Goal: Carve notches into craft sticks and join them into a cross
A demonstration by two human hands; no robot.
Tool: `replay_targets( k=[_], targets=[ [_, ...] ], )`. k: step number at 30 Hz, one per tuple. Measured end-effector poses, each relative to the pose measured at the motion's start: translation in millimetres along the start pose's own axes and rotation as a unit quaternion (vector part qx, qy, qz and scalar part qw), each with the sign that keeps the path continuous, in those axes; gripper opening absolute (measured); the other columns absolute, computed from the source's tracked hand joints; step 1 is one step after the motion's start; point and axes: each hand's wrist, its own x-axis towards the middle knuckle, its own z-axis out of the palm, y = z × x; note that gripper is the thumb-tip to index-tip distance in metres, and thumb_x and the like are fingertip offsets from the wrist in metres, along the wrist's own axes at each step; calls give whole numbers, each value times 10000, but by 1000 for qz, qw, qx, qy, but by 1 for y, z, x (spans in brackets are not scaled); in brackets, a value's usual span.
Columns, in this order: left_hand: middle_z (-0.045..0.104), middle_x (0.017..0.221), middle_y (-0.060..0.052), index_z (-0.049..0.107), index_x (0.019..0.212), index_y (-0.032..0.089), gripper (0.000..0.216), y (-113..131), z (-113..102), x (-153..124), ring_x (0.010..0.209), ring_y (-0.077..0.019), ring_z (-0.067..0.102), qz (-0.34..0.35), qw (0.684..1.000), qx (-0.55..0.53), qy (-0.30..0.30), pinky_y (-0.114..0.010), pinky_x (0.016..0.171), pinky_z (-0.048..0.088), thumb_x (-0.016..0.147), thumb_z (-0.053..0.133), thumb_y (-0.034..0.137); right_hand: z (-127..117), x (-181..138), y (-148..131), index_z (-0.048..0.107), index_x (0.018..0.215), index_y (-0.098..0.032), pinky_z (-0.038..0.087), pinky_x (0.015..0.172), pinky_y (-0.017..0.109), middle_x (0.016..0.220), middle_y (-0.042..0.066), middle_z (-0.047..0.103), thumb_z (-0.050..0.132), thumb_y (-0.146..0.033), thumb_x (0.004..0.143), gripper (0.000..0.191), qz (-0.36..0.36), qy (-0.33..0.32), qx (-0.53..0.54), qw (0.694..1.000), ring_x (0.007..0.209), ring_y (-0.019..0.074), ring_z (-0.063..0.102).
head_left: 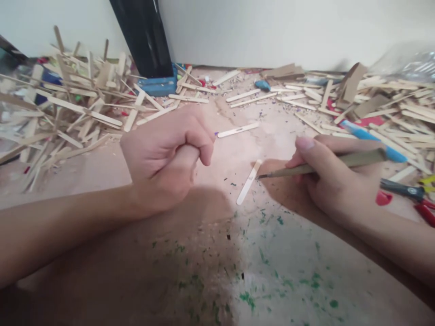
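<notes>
My left hand (pixel 166 158) is curled into a fist above the table, its thumb bent against the fingers; anything inside it is hidden. Between the thumb and fingers of my right hand (pixel 335 174) is a slim brown-handled tool (pixel 288 171) with a narrow dark tip pointing left. That tip is beside a pale craft stick (pixel 249 182), which lies slanted on the table between my hands and has a small dark mark near its middle. Beyond it, close to my left fist, lies another craft stick (pixel 238 130) with a dark mark.
Loose craft sticks are heaped at the left (pixel 84 104) and right (pixel 384 108). A black post (pixel 144 40) rises from a blue base (pixel 158 86) near the white wall. Red-and-black-handled pliers (pixel 404 189) lie at the right. Green flecks mark the tabletop (pixel 288 253).
</notes>
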Motion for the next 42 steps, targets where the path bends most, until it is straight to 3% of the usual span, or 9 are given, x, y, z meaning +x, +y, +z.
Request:
replay_targets(
  k=[5,8,12,16,21,24,29,32,42],
  targets=[
    [555,642,35,524,617,211,342,2,-4,6,628,-99,520,-95,995,-6,-15,-290,572,368,886,506,1,-3,0,-1,785,622,-231,306,441,293,513,-16,615,801,-360,1008,408,2,6,-8,1000,457,106,485],
    [570,628,34,575,641,233,330,-1,-11,10,593,-116,520,-87,991,-35,-96,-297,565,366,895,514,32,-3,-1,-3,770,602,-240,303,425,285,517,-17,617,797,-391,1013,439,8,-9,-13,1000,452,102,477],
    [630,647,28,601,682,227,350,-6,-11,9,622,-111,601,4,974,5,-225,-273,615,454,870,446,-24,-2,-1,-3,780,626,-252,308,422,271,559,-17,653,800,-432,1017,431,4,0,-17,1000,471,96,486],
    [746,837,-46,704,799,187,240,-5,0,-1,717,-167,635,114,949,73,-285,-339,663,498,914,540,54,-3,-1,-2,782,633,-229,272,415,264,518,-21,615,797,-403,1020,425,-1,-1,-32,999,461,84,466],
    [769,1075,-106,760,1103,133,183,0,7,-11,907,-256,681,180,907,132,-357,-438,795,548,1074,600,219,-5,-2,-5,777,660,-226,255,401,282,494,-28,561,786,-405,1034,414,35,-6,-43,998,442,91,439],
    [762,1136,-104,737,1159,144,177,-2,8,-13,977,-266,693,179,904,137,-363,-451,866,552,1089,586,204,-4,1,-8,754,620,-231,260,397,275,486,-26,561,767,-362,1047,446,17,-24,-28,999,437,89,448],
    [763,1063,-87,722,1073,166,175,-9,9,-13,935,-232,685,189,913,137,-335,-390,832,537,1061,568,85,-5,2,-9,683,563,-224,293,406,264,496,-19,572,755,-329,1052,505,0,-17,-45,999,446,90,470],
    [764,1077,-74,720,1082,186,172,-12,8,-13,945,-216,683,196,910,145,-334,-364,849,547,1072,573,97,-7,1,-7,690,581,-228,333,426,261,526,-18,609,738,-299,1061,487,-15,-22,-55,998,456,88,489],
    [752,986,-46,716,1068,196,150,-13,10,-10,873,-191,685,201,911,143,-330,-341,797,550,1098,574,155,-8,-4,-16,661,589,-241,270,381,259,486,-32,558,738,-282,1047,466,-53,-42,-88,994,418,85,421]
  ],
)
